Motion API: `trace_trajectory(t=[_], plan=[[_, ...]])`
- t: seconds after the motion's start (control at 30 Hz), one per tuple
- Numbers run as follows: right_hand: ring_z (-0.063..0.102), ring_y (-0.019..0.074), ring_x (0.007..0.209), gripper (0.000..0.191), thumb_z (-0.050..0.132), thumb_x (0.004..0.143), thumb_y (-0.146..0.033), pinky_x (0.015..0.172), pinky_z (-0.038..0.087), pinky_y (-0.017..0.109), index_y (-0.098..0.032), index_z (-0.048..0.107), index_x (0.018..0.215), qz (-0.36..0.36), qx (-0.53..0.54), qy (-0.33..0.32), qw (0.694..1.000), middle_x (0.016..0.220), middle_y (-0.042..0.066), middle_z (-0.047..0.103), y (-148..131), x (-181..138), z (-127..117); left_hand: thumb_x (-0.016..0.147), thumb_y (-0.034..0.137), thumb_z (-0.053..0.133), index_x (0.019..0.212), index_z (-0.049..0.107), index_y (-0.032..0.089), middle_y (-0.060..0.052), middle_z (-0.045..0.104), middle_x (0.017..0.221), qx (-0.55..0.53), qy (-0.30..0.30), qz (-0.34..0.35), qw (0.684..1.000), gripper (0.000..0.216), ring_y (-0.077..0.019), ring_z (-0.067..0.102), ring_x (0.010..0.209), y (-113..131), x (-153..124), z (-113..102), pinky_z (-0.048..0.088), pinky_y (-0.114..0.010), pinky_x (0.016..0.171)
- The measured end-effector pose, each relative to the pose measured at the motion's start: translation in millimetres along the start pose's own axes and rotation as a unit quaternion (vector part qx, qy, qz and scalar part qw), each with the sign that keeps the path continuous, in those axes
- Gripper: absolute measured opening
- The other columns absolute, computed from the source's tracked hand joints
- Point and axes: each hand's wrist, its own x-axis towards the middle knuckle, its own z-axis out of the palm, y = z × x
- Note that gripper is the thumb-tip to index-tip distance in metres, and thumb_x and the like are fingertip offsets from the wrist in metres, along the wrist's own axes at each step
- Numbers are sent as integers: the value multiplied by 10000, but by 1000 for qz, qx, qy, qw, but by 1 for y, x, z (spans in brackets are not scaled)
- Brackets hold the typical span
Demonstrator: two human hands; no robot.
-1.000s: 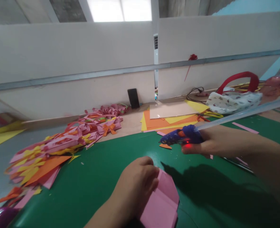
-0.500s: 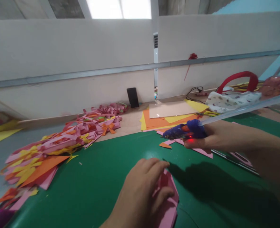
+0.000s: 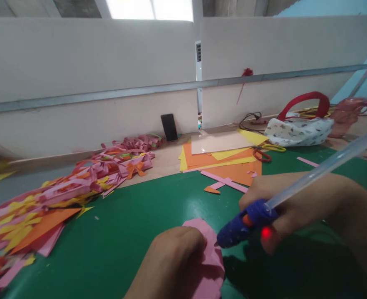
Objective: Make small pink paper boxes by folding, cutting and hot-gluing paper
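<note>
My left hand (image 3: 174,259) is at the bottom centre, fingers curled down over a folded pink paper piece (image 3: 206,259) that lies on the green mat (image 3: 133,224). My right hand (image 3: 291,207) grips a blue glue gun (image 3: 247,222) with a clear glue stick (image 3: 326,166) sticking out of its back and a red light glowing on it. The gun's nozzle points down-left and sits right at the pink paper's right edge, beside my left hand.
A long heap of pink, yellow and orange paper bows (image 3: 77,182) lies at left. Orange and yellow sheets (image 3: 221,160) and pink strips (image 3: 223,182) lie beyond the mat. A phone (image 3: 169,127) leans on the wall. A patterned bag with red handle (image 3: 298,128), scissors (image 3: 263,154) and cables sit at the back right.
My right hand has brought the glue gun down and toward me, from above the pink strips to the pink paper's edge. My left hand curled back over the paper.
</note>
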Motion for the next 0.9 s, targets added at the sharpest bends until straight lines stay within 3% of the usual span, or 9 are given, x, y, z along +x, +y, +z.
trace_trajectory(t=[0.2, 0.43, 0.57, 0.9], plan=[[436, 63, 504, 276, 686, 709, -305, 431, 296, 146, -180, 652, 953, -14, -17, -26, 999, 598, -59, 522, 2, 5, 5, 728, 346, 597, 576, 512, 188, -1, 571, 599, 56, -57, 59, 995, 235, -115, 481, 541, 0, 3, 0, 326, -221, 479], [437, 64, 482, 240, 669, 709, -357, 402, 272, 150, -147, 659, 823, 14, -60, -32, 998, 564, -50, 521, 3, 8, 9, 759, 366, 578, 556, 471, 190, 9, 564, 598, 54, 8, 132, 990, 289, -113, 497, 578, -8, 2, 4, 343, -223, 503], [426, 59, 452, 245, 686, 690, -346, 388, 274, 147, -139, 660, 818, 6, -57, -31, 998, 546, -52, 519, 6, 9, 10, 790, 296, 551, 545, 462, 185, 12, 555, 594, 44, 32, 168, 984, 283, -107, 500, 600, -5, 1, 1, 344, -210, 509], [418, 54, 441, 259, 700, 675, -367, 397, 295, 146, -136, 656, 784, 7, -57, -36, 998, 539, -60, 501, 6, 7, 10, 782, 275, 574, 561, 486, 180, 26, 552, 594, 81, 58, 214, 972, 256, -101, 500, 595, -5, 1, 5, 350, -205, 513]])
